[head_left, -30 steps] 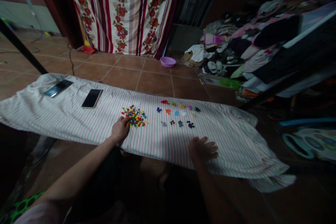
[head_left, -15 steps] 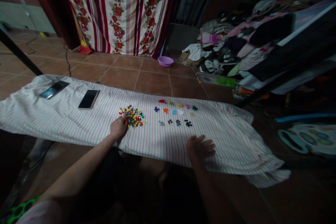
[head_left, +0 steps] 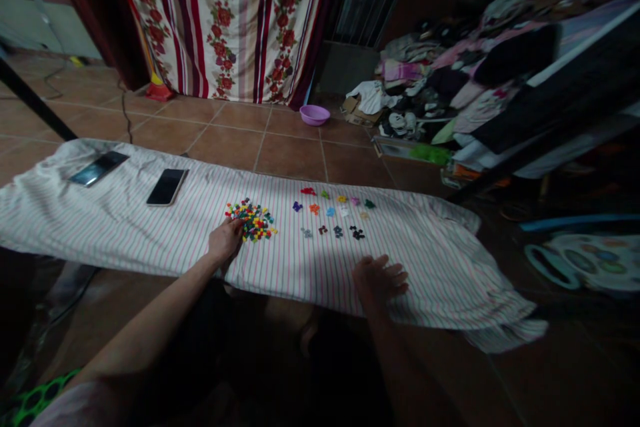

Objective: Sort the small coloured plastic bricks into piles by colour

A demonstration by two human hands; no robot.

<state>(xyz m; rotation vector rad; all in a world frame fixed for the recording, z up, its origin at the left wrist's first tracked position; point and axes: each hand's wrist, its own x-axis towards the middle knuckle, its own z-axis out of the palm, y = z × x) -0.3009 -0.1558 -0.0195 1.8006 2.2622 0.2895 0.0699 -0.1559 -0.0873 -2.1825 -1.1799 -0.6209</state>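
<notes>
A mixed pile of small coloured pieces (head_left: 257, 221), too small to name more exactly, lies on the striped cloth (head_left: 300, 267). At the pile's left edge is my left hand (head_left: 225, 239), its fingers pinched together; whatever they hold is hidden. My right hand (head_left: 380, 277) rests palm partly up on the cloth, fingers spread, with nothing in it. Beyond it, rows of little single-colour groups are laid out, among them red pieces (head_left: 307, 191), orange pieces (head_left: 315, 209), purple pieces (head_left: 297, 207), dark green pieces (head_left: 369, 203) and black pieces (head_left: 357, 233).
Two phones, a dark one (head_left: 99, 168) and a pale-edged one (head_left: 167, 187), lie on the cloth at left. Across the tiled floor are a purple basin (head_left: 315, 115) and a floral curtain (head_left: 240, 27). A clothes heap (head_left: 450, 73) fills the right back.
The whole view has shifted slightly. My left hand stays pinched at the pile's left edge, and my right hand stays spread on the cloth. The colour groups look the same.
</notes>
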